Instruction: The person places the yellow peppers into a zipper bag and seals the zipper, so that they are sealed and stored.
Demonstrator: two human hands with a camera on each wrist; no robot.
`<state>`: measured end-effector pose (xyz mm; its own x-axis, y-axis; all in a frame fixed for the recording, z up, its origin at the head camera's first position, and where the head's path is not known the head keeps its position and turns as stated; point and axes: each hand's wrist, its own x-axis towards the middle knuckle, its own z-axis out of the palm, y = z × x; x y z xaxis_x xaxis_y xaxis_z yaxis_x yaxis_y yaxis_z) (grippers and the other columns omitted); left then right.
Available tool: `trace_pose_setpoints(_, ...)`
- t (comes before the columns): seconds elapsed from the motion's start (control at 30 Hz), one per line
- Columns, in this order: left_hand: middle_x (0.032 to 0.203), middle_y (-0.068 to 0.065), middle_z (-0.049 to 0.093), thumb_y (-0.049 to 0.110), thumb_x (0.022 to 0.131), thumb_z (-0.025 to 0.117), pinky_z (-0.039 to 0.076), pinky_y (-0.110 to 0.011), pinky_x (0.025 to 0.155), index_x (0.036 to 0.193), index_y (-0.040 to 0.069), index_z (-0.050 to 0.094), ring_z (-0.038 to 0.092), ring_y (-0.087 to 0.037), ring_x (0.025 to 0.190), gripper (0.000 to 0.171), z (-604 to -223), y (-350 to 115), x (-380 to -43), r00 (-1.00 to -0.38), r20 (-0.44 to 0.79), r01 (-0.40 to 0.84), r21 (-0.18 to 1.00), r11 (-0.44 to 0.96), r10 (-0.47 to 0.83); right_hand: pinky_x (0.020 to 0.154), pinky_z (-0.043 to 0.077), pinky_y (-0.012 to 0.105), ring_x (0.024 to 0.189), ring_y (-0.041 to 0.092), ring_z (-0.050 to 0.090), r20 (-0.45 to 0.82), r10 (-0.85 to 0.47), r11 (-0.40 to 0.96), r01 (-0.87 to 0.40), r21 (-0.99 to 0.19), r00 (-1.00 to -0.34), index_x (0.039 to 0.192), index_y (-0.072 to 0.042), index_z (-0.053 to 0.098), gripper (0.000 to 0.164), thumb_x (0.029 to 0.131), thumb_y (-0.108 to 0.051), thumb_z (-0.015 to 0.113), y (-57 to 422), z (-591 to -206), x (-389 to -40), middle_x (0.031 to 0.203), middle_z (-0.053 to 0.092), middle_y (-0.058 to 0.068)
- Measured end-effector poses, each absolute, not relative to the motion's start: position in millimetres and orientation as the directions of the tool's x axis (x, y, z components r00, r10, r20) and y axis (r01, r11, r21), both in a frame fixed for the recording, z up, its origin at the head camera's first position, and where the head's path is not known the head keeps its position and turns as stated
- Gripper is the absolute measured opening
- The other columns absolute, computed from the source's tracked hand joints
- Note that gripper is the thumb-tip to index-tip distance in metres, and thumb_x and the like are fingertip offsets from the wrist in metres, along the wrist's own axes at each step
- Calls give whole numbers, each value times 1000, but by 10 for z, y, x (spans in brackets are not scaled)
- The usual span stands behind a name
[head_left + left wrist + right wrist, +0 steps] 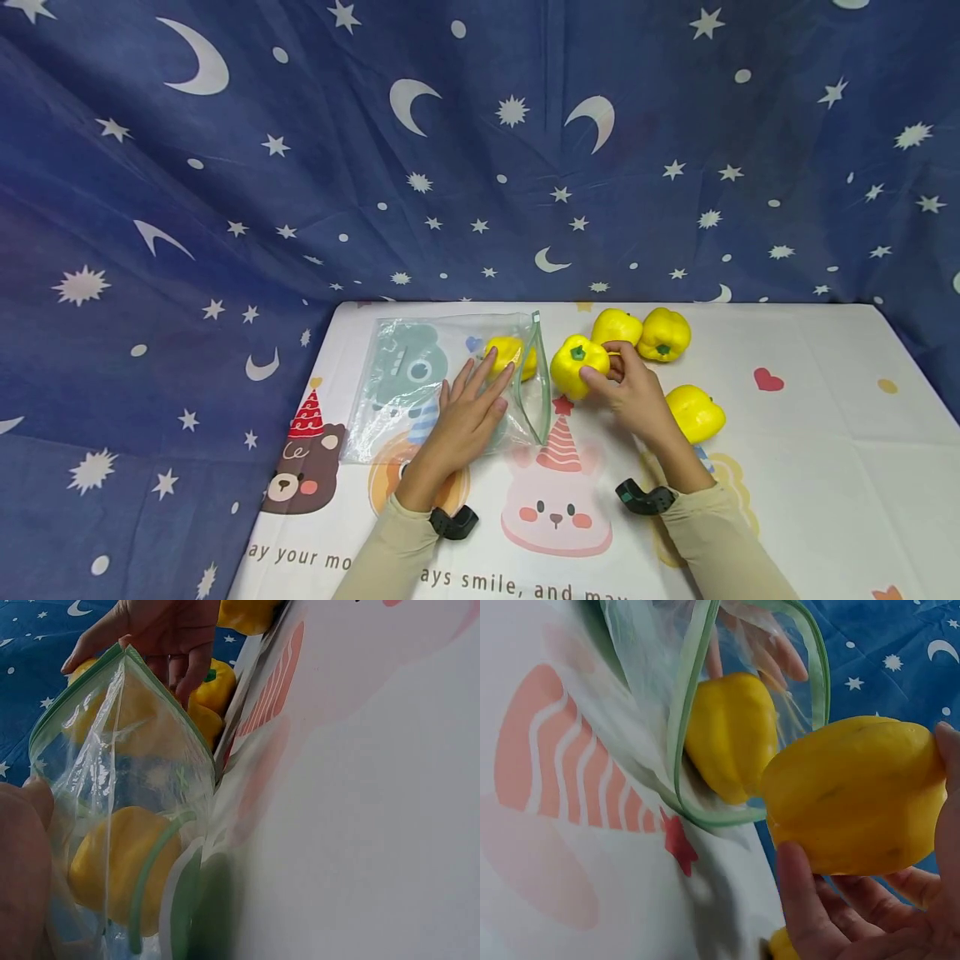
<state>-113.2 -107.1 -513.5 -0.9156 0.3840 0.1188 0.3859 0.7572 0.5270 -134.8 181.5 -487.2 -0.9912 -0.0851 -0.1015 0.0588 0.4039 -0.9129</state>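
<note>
A clear zip bag (pixel 468 329) with a green-edged mouth lies on the table, its mouth gaping toward the right. Inside it, close to the mouth, is a yellow bell pepper (pixel 504 354). My left hand (pixel 467 417) rests on top of the bag with fingers spread and straight, beside that pepper. Just outside the mouth, my right hand (pixel 637 396) grips another yellow bell pepper (pixel 855 795) between thumb and fingers. In the head view this pepper's green stem faces up. The left wrist view shows the held pepper only dimly, through the bag's plastic.
Two more yellow bell peppers (pixel 617 327) (pixel 665 335) sit side by side behind my right hand. Another pepper (pixel 696 414) lies beside my right forearm. The printed tablecloth (pixel 825 467) meets a dark blue star-patterned curtain (pixel 480 258) at the back.
</note>
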Motion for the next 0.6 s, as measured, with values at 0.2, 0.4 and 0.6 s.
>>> trace_pose_setpoints(0.2,173,11,8,45,111,33,10,-81,113,161,44,26,15,-41,158,51,-5134,-1073,-1129,-916,130,388,533,752,380,89,59,26,109,28,69,-184,-153,246,142,-959,-971,156,-14,34,74,97,-42,70,1755,-4923,-1358,149,47,19)
trace_pose_setpoints(0.4,173,11,8,46,110,33,10,-81,113,161,44,25,15,-42,158,51,-5125,-1071,-1126,-916,126,387,528,756,381,92,60,40,106,29,64,-229,-230,141,200,-970,-946,162,-27,29,73,100,-36,67,1750,-4952,-1389,155,35,20)
trace_pose_setpoints(0.6,173,11,8,46,111,33,11,-82,113,161,44,25,15,-42,157,51,-5126,-1072,-1126,-916,126,388,526,757,382,94,59,44,109,30,66,-264,-286,96,246,-964,-921,161,-28,29,68,103,-34,63,1745,-4990,-1396,157,31,19)
